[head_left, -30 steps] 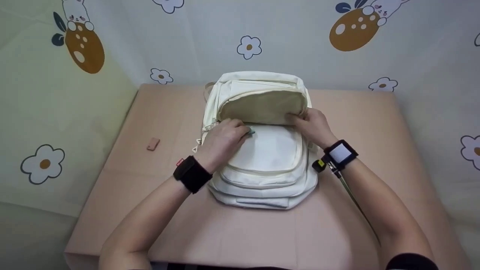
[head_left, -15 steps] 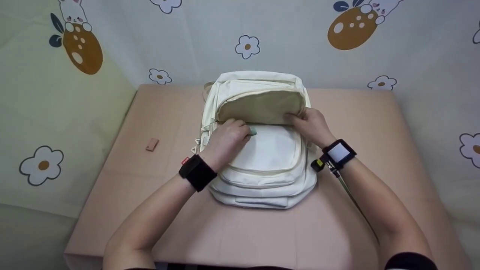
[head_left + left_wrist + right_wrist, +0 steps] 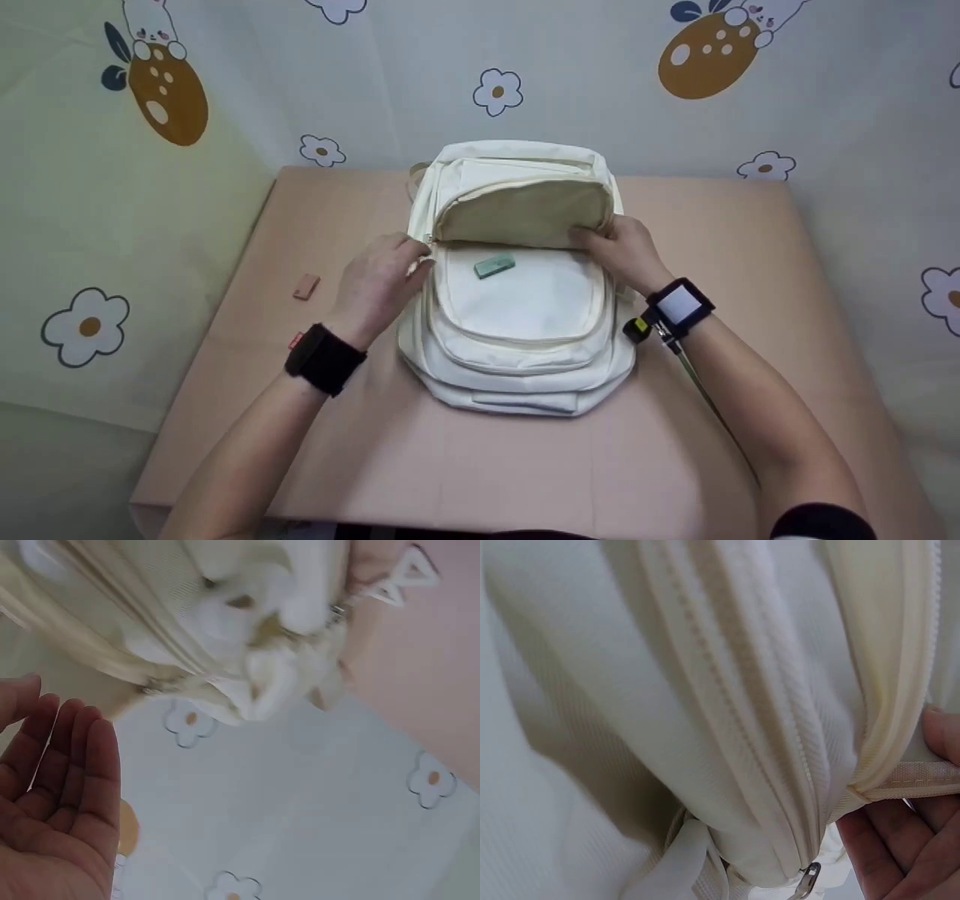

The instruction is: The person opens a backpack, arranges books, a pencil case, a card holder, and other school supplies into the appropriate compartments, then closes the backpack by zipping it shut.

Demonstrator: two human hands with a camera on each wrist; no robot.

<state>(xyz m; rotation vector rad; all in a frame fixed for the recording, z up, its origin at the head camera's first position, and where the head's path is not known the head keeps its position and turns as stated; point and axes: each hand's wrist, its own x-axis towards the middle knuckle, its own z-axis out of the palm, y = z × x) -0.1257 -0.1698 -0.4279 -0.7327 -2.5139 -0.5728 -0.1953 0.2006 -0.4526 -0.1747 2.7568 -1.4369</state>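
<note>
A cream backpack (image 3: 525, 367) stands on the table with one zipped front pocket undone, its beige lining (image 3: 525, 214) showing. On the white panel just below that lining lies a small green rectangular block (image 3: 494, 265). My right hand (image 3: 634, 251) pinches the right edge of the beige-lined flap, thumb on the near side; the right wrist view has the zipper edge (image 3: 911, 778) between thumb and fingers. At the bag's left side, next to the pocket's zipper end, is my left hand (image 3: 382, 277). Its fingers (image 3: 97, 757) are loosely bent and hold nothing in the left wrist view.
A small pinkish block (image 3: 306, 286) lies on the table (image 3: 345, 457) to the left of the bag. White triangular zipper pulls (image 3: 412, 566) hang at the bag's side. A patterned cloth backdrop (image 3: 570, 82) stands behind and beside the table.
My left hand has let go of the green block, leaving it on the white panel, and has moved left to the bag's side. The right hand keeps its hold on the flap.
</note>
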